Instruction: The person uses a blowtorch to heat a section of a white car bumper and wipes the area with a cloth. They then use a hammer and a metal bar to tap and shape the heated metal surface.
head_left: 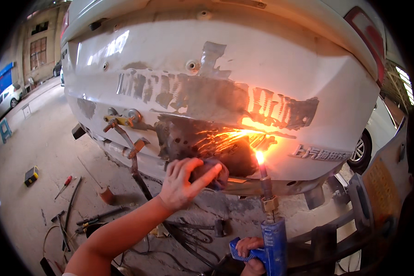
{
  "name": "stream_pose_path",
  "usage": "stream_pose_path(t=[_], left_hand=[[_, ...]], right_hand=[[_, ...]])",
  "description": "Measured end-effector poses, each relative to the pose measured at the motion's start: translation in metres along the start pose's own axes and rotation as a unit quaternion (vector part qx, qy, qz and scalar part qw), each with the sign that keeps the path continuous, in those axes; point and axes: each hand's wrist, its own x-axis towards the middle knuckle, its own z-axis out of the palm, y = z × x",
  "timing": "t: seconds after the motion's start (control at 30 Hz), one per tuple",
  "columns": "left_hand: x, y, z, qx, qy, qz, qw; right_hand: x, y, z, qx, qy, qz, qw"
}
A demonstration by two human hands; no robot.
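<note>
A: From where we stand, what is the central object?
B: The white car's tailgate (280, 64), with grey scraped patches (202, 99) across its middle and a dark area (177, 135) beneath them.

A: And the hands?
B: Right hand (250, 252), below the tailgate: fingers wrapped closed around the handle of a blue pistol-grip gun (274, 244). Its nozzle (266, 186) rises to the tailgate and glows at the tip; sparks (232, 134) fan leftward across the dark area. Left hand (175, 186), at the tailgate's lower middle: fingers part-spread, curved over a dark pad (212, 171), its material unclear.

A: The surroundings?
B: A brass-coloured clamp (119, 120) at the tailgate's left; farther left of it, a tape measure (31, 175) and a red-handled screwdriver (66, 184) on the floor (43, 131).
</note>
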Motion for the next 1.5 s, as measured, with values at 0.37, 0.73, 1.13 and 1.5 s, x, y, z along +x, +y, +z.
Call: stream_pose_path(t=[0.37, 0.73, 1.13, 1.5], left_hand=[[-0.006, -0.006, 0.005, 0.018, 0.029, 0.024, 0.999], [0.014, -0.007, 0.009, 0.045, 0.087, 0.018, 0.995], [0.071, -0.003, 0.006, 0.045, 0.180, 0.032, 0.982], [0.078, 0.002, -0.001, 0.029, 0.113, 0.010, 0.993]], right_hand=[[0.011, 0.004, -0.002, 0.013, -0.009, -0.020, 1.000], [0.011, 0.000, -0.003, 0.013, -0.008, -0.035, 0.999], [0.012, -0.001, -0.003, 0.005, -0.010, -0.040, 0.999], [0.008, -0.007, -0.001, 0.006, -0.001, -0.049, 0.999]])
